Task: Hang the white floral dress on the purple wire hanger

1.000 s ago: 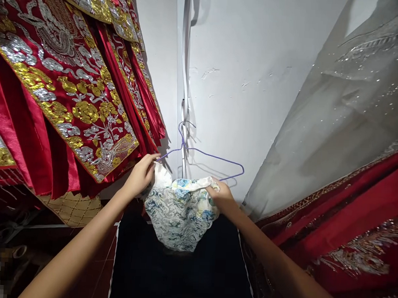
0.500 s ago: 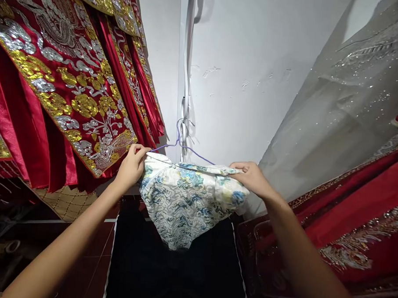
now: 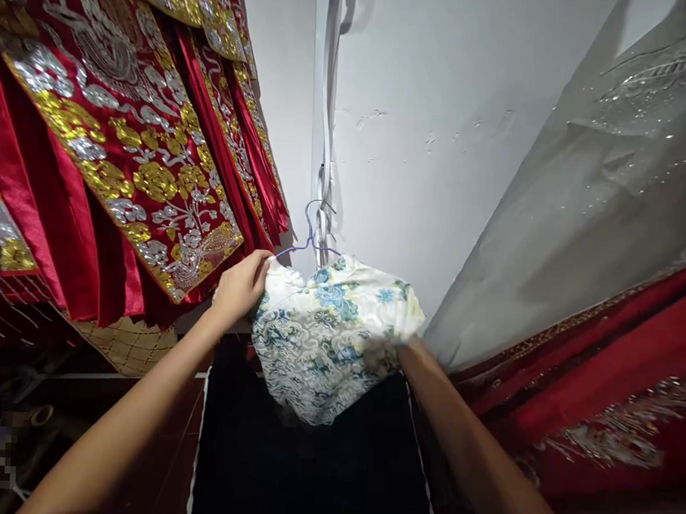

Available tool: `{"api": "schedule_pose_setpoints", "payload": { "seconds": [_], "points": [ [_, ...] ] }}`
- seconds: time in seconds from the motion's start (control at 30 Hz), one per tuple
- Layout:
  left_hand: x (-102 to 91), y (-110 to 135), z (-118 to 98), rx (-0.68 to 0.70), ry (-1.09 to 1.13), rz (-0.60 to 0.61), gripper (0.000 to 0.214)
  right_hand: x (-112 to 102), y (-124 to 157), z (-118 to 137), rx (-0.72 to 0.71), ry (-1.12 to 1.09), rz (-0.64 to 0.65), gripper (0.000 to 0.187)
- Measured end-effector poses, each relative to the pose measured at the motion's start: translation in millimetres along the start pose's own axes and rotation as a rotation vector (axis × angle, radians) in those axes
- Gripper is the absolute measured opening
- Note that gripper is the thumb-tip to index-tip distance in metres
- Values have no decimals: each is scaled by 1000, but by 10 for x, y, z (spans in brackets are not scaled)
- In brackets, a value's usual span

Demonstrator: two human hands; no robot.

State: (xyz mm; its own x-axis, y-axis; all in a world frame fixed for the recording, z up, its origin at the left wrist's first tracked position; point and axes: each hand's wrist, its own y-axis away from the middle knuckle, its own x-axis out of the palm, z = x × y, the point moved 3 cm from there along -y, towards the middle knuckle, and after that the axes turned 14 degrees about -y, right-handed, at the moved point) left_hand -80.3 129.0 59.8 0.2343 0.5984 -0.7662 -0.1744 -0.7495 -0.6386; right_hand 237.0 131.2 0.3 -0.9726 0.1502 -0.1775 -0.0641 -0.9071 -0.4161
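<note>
Holding a floral garment [image 3: 341, 310] near the middle of the view, just below the neck of a purple wire hanger [image 3: 310, 239] and in front of a pale wall [image 3: 414, 192]. Gripping the shoulder at the left with the left hand [image 3: 242, 284], thumb to the near side and fingers bent over the top edge, closed firmly on the cloth right beside the hanger's left arm. Impossible to tell how much of the wire to count within that grip. Reaching in from the right with the right forearm [image 3: 466, 429], as far as the wrist at the lower edge of the other sleeve; beyond there, losing sight of the right hand behind or inside the cloth. Cannot tell the spread of its fingers or anything held in them, given the cover and the blur at that spot. Patterned with blue and yellow blossoms on white across the top, turning to grey-blue waves lower down, and tapering over black cloth [image 3: 311, 475] with pale wavy edges. Showing a white collar [image 3: 285, 276] close to the left hand. Bordered on the left by a red costume [image 3: 153, 177] thick with gold and silver sequins, and beneath that by a tan quilted cloth [image 3: 128, 346]. Bordered on the right by sheer grey fabric [image 3: 548, 243] dotted with sparkles and, lower, by red cloth [image 3: 594, 359] with beaded, feather-like trim
</note>
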Motion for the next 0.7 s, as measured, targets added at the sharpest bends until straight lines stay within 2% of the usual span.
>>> {"api": "schedule_pose_setpoints", "payload": {
  "seconds": [0.07, 0.13, 0.23, 0.33, 0.37, 0.43, 0.47, 0.5, 0.53, 0.57, 0.63, 0.7],
  "points": [
    [-9, 2, 19, 14, 0, -3, 29, -138, 11, -28, 50, -87, 27, 63],
    [2, -36, 28, 39, 67, -26, 29, -247, -50, 49, 122, -417, 54, 76],
    [25, -149, 65, 23, 193, -109, 29, -239, -175, 383, 186, -988, 130, 69],
    [49, -240, 128, -84, 275, -163, 27, -62, -141, 808, 136, -1110, 320, 67],
    [52, -249, 137, -113, 323, -169, 24, 18, -70, 919, 122, -1077, 449, 67],
    [42, -226, 118, -140, 470, -179, 24, 180, 152, 1035, 123, -907, 813, 66],
    [26, -197, 86, -142, 552, -181, 28, 243, 280, 1021, 133, -759, 983, 63],
    [3, -159, 40, -140, 625, -176, 30, 288, 392, 959, 137, -582, 1090, 60],
    [-25, -117, -23, -136, 685, -163, 32, 319, 472, 862, 123, -400, 1114, 57],
    [-57, -72, -101, -130, 729, -143, 33, 343, 514, 747, 84, -231, 1059, 58],
    [-123, 16, -302, -116, 799, -108, 36, 399, 519, 524, -57, 10, 832, 68],
    [-181, 91, -544, -124, 895, -122, 44, 510, 481, 353, -223, 115, 616, 91]
  ]
}}
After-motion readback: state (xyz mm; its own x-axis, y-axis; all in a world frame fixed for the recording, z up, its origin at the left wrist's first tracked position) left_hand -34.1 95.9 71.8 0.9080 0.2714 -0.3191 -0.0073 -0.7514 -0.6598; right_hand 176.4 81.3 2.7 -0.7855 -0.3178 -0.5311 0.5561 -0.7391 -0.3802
